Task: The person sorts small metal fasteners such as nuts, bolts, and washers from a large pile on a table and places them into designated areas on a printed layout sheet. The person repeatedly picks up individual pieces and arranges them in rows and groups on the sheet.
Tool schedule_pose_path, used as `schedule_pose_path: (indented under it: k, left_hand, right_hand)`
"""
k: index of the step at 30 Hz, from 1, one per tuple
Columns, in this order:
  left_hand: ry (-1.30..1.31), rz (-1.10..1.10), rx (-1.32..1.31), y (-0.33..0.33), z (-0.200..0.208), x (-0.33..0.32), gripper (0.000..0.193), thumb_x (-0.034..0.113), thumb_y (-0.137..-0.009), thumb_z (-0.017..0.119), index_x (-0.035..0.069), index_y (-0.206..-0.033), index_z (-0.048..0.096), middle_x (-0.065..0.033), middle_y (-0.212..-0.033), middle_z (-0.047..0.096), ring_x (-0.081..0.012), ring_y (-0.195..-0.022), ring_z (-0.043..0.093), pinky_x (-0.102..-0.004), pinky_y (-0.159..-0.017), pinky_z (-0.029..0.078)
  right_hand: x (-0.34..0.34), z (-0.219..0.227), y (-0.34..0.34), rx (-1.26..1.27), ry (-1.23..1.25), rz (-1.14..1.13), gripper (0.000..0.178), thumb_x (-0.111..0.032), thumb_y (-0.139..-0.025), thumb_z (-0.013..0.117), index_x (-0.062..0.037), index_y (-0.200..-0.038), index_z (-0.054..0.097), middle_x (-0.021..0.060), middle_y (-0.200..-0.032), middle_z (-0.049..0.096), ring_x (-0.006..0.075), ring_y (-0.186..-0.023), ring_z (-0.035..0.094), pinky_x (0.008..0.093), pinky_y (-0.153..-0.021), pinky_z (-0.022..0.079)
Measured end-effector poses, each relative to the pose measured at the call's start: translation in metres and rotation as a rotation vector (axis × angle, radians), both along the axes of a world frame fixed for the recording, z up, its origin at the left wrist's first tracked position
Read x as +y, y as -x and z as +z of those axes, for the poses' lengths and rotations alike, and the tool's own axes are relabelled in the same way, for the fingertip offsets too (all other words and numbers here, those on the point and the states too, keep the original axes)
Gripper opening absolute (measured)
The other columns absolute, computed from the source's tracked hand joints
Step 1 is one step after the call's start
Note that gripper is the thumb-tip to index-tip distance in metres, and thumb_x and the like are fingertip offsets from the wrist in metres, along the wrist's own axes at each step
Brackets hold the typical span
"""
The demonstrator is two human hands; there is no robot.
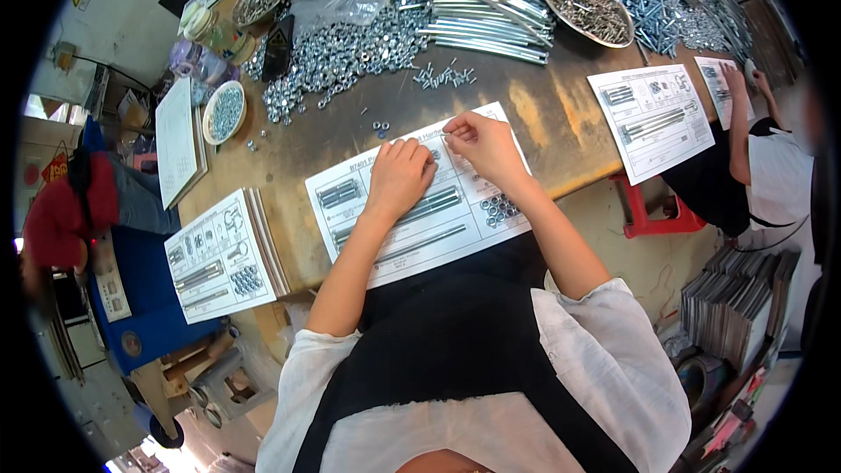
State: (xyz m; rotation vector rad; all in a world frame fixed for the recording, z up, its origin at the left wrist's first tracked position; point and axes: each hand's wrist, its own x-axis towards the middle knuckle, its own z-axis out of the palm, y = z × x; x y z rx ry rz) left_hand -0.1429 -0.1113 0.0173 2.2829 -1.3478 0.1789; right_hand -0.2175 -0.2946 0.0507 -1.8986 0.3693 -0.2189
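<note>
Card (pixel 429 222): lying flat at the near edge of the surface (pixel 289 158), under both hands; bolt and nut shapes are showing on its face.
Left hand (pixel 401 177): resting palm-down on the card; grip is lying loosely open, fingers slightly bent; can't tell if anything is sitting under the palm.
Right hand (pixel 484 151): sitting over the card's far edge; grip's thumb and fingertips are bunching close; can't tell if they are meeting or pinching a small piece.
Loose nuts (pixel 381 129): lying just beyond the card, near the left hand.
Screws (pixel 445 77): lying scattered farther back.
Nut heap (pixel 350 52): spreading at back left; rods (pixel 491 26) are lying beside it.
Dish (pixel 207 119): standing left, holding small parts.
Co-worker's hand (pixel 734 79): touching another card (pixel 711 70), far right.
</note>
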Motion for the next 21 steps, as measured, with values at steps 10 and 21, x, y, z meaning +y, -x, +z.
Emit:
schedule_pose_path:
  k: [10,21]
  left_hand:
    - [0.136,0.164,0.143,-0.003,0.006,0.002,0.011,0.017,-0.086,0.072,0.01,-0.089,0.065,-0.0048,-0.088,0.06,-0.0254,-0.081,0.058,-0.0384,-0.076,0.044]
    - [0.283,0.428,0.297,0.013,0.021,0.078,0.006,0.008,-0.088,0.07,0.006,-0.091,0.066,-0.0051,-0.087,0.061,-0.0207,-0.074,0.058,-0.034,-0.071,0.045]
  right_hand:
    - [0.032,-0.026,0.022,-0.131,0.535,0.032,0.005,-0.013,-0.083,0.07,-0.0116,-0.088,0.068,0.0045,-0.086,0.061,0.0252,-0.079,0.066,0.0393,-0.063,0.055]
    - [0.035,-0.035,0.007,-0.134,0.589,-0.001,0.007,-0.013,-0.083,0.071,-0.0126,-0.086,0.065,0.0032,-0.081,0.063,0.0244,-0.079,0.066,0.0373,-0.062,0.054]
